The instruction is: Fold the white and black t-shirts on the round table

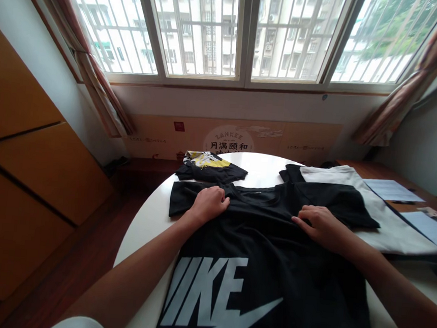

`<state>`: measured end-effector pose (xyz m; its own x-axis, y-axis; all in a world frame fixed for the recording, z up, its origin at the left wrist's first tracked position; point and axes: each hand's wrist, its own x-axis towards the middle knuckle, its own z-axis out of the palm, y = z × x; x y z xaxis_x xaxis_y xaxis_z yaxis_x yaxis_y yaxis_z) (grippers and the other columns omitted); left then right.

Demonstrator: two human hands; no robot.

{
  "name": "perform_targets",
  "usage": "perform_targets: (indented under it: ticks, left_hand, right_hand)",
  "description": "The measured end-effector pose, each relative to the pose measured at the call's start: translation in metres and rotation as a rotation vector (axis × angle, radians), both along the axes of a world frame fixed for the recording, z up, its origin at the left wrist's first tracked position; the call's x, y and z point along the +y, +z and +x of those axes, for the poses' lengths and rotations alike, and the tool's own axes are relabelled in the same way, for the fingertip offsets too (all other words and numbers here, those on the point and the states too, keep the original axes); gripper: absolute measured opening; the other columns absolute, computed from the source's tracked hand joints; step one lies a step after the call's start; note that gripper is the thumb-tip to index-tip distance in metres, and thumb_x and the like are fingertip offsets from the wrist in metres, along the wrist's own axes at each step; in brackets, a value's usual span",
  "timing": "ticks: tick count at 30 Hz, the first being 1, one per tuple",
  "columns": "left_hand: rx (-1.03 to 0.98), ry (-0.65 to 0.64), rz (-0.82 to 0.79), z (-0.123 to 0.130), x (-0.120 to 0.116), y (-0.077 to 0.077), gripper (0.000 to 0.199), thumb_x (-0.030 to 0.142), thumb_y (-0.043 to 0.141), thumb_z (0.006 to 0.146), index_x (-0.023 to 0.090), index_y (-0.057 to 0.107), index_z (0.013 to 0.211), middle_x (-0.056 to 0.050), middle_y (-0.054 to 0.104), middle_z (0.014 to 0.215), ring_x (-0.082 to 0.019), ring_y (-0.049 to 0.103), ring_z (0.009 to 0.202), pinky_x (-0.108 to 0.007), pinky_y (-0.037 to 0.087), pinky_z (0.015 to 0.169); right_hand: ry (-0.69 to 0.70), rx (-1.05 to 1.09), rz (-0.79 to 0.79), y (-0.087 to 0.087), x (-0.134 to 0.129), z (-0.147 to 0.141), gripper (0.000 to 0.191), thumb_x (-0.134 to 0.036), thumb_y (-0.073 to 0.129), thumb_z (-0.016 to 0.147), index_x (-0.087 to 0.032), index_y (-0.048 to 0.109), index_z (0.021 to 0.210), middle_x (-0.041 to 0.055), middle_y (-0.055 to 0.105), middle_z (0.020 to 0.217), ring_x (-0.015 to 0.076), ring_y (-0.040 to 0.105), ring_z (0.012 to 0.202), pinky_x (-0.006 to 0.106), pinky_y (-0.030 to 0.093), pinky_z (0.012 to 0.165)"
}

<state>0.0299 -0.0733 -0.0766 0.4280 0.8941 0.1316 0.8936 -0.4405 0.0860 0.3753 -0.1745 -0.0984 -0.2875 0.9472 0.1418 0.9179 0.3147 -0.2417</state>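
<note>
A black T-shirt [306, 294] with a large grey logo print lies spread face up, its neckline toward the window and its lower part running out of the frame at the bottom. My left hand [211, 202] is closed on the shirt's cloth near the left shoulder. On the other side of the collar, my right hand [318, 225] pinches the cloth below the right shoulder. Both sleeves stick out sideways past my hands, and shallow folds run across the chest between them.
The shirt rests on a round white table [143, 239]. Beyond its left sleeve sits a folded black garment [212, 168] with a yellow and white print. At the right lie white cloth [378, 234] and a brown desk [356, 168] with papers [394, 190].
</note>
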Motion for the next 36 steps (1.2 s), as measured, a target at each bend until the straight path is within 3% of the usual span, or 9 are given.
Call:
perform_targets:
  ticks: [5,9,13,18,22,26,30,33,36]
  left_hand:
    - [-0.089,0.027,0.018,-0.003,0.002,-0.002,0.035,0.035,0.065,0.096,0.018,0.063,0.127,-0.010,0.071,0.122,-0.030,0.074,0.103,-0.037,0.057,0.084]
    - [-0.185,0.031,0.066,-0.007,0.021,-0.005,0.062,0.029,0.063,0.098,0.016,0.044,0.155,-0.016,0.055,0.151,-0.029,0.069,0.123,-0.034,0.056,0.096]
    - [-0.128,0.051,-0.101,-0.015,0.045,-0.005,0.041,0.032,0.063,0.100,0.012,0.062,0.135,-0.018,0.069,0.134,-0.033,0.067,0.125,-0.038,0.054,0.103]
    - [-0.265,0.022,0.028,-0.028,0.067,0.024,0.025,0.028,0.061,0.100,0.018,0.071,0.121,-0.014,0.075,0.124,-0.031,0.070,0.118,-0.038,0.054,0.101]
    - [-0.372,0.107,0.153,-0.028,0.101,0.054,0.025,0.026,0.059,0.101,0.016,0.069,0.122,-0.015,0.076,0.119,-0.031,0.070,0.117,-0.039,0.053,0.102]
    - [-0.408,0.183,0.078,-0.008,0.126,0.058,0.032,0.020,0.064,0.098,0.008,0.063,0.128,-0.023,0.069,0.132,-0.031,0.064,0.128,-0.037,0.047,0.111]
    - [-0.291,-0.024,0.050,0.010,0.076,0.047,0.046,0.024,0.066,0.096,0.005,0.056,0.137,-0.026,0.058,0.145,-0.034,0.055,0.140,-0.043,0.042,0.119]
    - [-0.246,-0.363,-0.096,0.000,-0.017,0.041,0.032,0.031,0.059,0.102,0.012,0.062,0.128,-0.019,0.065,0.132,-0.032,0.065,0.124,-0.043,0.050,0.110]
    - [-0.302,-0.606,-0.327,-0.031,-0.119,0.031,0.032,0.032,0.070,0.094,0.023,0.063,0.124,-0.008,0.068,0.124,-0.025,0.068,0.112,-0.033,0.056,0.096]
  right_hand:
    - [-0.006,0.009,0.091,-0.005,0.004,0.004,0.026,-0.047,0.057,0.098,-0.025,0.070,0.102,0.0076,0.075,0.101,0.0308,0.072,0.097,0.048,0.052,0.093]
    - [-0.098,0.022,0.295,-0.005,0.039,0.020,0.042,-0.047,0.052,0.099,-0.021,0.067,0.128,0.0156,0.072,0.131,0.0380,0.065,0.126,0.054,0.050,0.103]
    - [-0.238,0.003,0.261,-0.004,0.092,0.036,0.053,-0.050,0.059,0.089,-0.016,0.068,0.129,0.0203,0.072,0.132,0.0432,0.062,0.131,0.057,0.049,0.105]
    - [-0.265,0.029,0.088,0.007,0.125,0.046,0.017,-0.037,0.060,0.082,-0.024,0.070,0.088,0.0093,0.078,0.095,0.0310,0.072,0.096,0.040,0.054,0.086]
    - [-0.443,0.075,0.204,0.022,0.136,0.052,0.024,-0.035,0.053,0.090,-0.021,0.067,0.105,0.0146,0.076,0.103,0.0312,0.071,0.094,0.041,0.053,0.084]
    - [-0.646,0.099,0.279,0.030,0.145,0.044,0.035,-0.035,0.050,0.094,-0.015,0.065,0.118,0.0232,0.073,0.114,0.0385,0.069,0.105,0.049,0.053,0.089]
    - [-0.532,0.141,0.344,0.035,0.110,0.008,0.047,-0.043,0.059,0.091,-0.014,0.065,0.127,0.0239,0.071,0.123,0.0434,0.064,0.120,0.060,0.050,0.102]
    - [-0.036,0.251,0.204,0.033,0.034,-0.020,0.038,-0.048,0.061,0.096,-0.021,0.072,0.121,0.0152,0.074,0.127,0.0355,0.065,0.126,0.052,0.047,0.115]
    - [0.094,0.333,-0.119,0.017,-0.059,-0.029,0.041,-0.050,0.064,0.100,-0.033,0.069,0.136,0.0066,0.074,0.134,0.0292,0.071,0.124,0.041,0.058,0.108]
